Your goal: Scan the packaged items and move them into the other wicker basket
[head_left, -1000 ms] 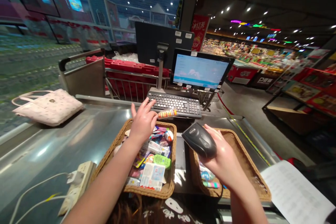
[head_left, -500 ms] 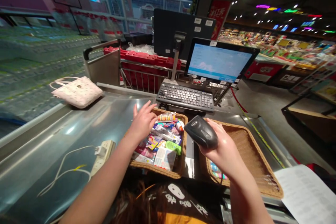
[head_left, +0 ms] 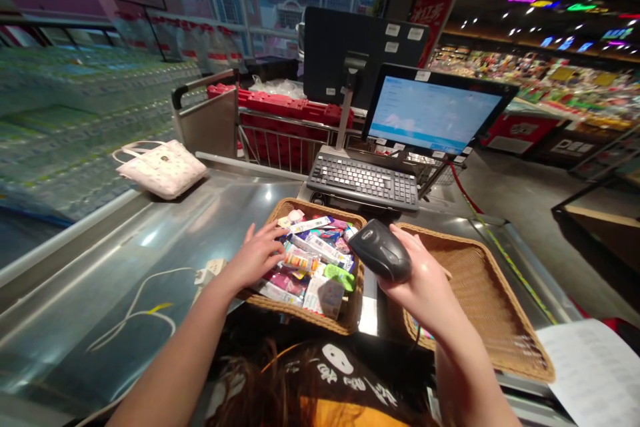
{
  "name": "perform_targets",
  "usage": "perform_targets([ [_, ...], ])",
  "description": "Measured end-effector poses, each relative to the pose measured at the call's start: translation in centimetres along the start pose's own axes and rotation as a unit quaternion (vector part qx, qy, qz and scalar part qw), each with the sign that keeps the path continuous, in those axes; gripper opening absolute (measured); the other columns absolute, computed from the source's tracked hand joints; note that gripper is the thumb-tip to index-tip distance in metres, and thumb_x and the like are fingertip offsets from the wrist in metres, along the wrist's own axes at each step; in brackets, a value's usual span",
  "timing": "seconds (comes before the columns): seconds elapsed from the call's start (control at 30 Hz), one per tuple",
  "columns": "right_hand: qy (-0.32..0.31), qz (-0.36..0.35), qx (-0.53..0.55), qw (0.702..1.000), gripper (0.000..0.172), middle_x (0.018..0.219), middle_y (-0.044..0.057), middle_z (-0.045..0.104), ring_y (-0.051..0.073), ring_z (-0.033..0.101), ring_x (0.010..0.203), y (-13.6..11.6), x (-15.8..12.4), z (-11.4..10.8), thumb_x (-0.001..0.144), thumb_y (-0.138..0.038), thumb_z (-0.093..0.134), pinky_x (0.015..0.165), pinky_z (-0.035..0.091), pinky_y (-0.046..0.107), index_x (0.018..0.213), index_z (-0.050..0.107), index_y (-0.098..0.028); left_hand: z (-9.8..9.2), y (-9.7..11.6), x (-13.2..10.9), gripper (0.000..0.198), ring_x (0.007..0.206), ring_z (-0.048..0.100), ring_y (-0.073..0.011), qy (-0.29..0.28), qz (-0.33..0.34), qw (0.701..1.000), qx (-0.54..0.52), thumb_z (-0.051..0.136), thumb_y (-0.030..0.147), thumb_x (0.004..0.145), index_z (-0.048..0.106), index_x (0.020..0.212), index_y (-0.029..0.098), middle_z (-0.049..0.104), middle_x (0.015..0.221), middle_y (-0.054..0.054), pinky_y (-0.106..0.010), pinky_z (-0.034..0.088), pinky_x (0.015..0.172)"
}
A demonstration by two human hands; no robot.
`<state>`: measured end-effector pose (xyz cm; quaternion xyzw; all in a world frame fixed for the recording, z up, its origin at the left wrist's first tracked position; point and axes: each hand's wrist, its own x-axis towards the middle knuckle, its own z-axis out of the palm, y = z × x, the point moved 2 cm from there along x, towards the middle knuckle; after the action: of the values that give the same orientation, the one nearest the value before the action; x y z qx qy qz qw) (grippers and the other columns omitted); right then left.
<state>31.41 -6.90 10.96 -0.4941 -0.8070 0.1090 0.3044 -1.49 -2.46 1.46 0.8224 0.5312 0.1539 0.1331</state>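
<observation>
My left hand [head_left: 257, 257] reaches over the left rim of a wicker basket [head_left: 356, 310]. Its fingers are apart, with the tips over or against the packets; contact is hard to make out. Inside lie several small packaged goods, among them an orange-and-white striped packet [head_left: 299, 259] beside my fingertips, a bright green item [head_left: 340, 276] and a white box [head_left: 324, 295]. A black barcode scanner [head_left: 381, 250] is gripped in my right hand [head_left: 425, 280], its head tilted toward the basket. Behind that hand stands a second wicker basket [head_left: 493, 300], with colourful packets partly hidden at its near left corner.
Beyond the baskets stand a keyboard [head_left: 363, 180] and a lit monitor [head_left: 435, 110]. A pale handbag [head_left: 165, 170] rests at the left on the metal counter [head_left: 205, 213]. A power strip [head_left: 213, 273] with white cord lies left of my forearm. Paper sheets [head_left: 595, 367] lie at right.
My left hand has come nearer from the basket's far left edge. The orange-and-white packet now lies closer to the middle, and a long white packet shows at the far side. The scanner stays in my right hand.
</observation>
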Motion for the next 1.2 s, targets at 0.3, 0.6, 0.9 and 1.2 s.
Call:
perform_targets([
  [0.3, -0.092, -0.001, 0.018, 0.996, 0.049, 0.135, 0.011, 0.061, 0.035, 0.048, 0.136, -0.7, 0.4, 1.3, 0.075, -0.017, 0.064, 0.114, 0.034, 0.065, 0.124, 0.063, -0.023, 0.8, -2.4, -1.8, 0.012, 0.150, 0.022, -0.0320, -0.147, -0.031, 0.989, -0.013, 0.064, 0.031, 0.086, 0.075, 0.084, 0.029, 0.047, 0.152, -0.001, -0.066, 0.008, 0.117],
  [0.6, -0.072, 0.006, 0.022, 0.997, 0.054, 0.136, 0.012, 0.061, 0.034, 0.049, 0.134, 0.1, 0.2, 1.4, 0.076, -0.020, 0.066, 0.113, 0.036, 0.062, 0.129, 0.059, -0.024, 0.4, -1.2, -0.7, 0.015, 0.150, 0.023, -0.0329, -0.025, -0.031, 0.999, 0.031, 0.060, 0.030, 0.087, 0.070, 0.097, 0.025, 0.042, 0.154, -0.007, -0.066, 0.014, 0.117],
  [0.9, -0.014, 0.046, 0.003, 0.999, 0.062, 0.134, 0.011, 0.063, 0.031, 0.055, 0.129, 2.6, -2.3, -0.5, 0.072, -0.016, 0.066, 0.112, 0.041, 0.054, 0.132, 0.055, -0.024, 0.7, 4.7, 6.0, 0.027, 0.148, 0.027, -0.0346, 0.055, 0.094, 0.994, 0.033, 0.053, 0.040, 0.093, 0.068, 0.107, 0.023, 0.041, 0.154, -0.013, -0.067, 0.020, 0.115],
  [1.2, 0.112, 0.148, -0.055, 0.981, 0.057, 0.133, 0.013, 0.062, 0.033, 0.052, 0.132, 7.3, -7.9, -6.6, 0.076, -0.023, 0.068, 0.113, 0.039, 0.056, 0.131, 0.055, -0.020, 3.8, 16.1, 15.2, 0.025, 0.150, 0.023, -0.0344, 0.004, 0.265, 0.964, 0.009, 0.060, 0.038, 0.091, 0.068, 0.108, 0.022, 0.039, 0.156, -0.014, -0.067, 0.016, 0.117],
])
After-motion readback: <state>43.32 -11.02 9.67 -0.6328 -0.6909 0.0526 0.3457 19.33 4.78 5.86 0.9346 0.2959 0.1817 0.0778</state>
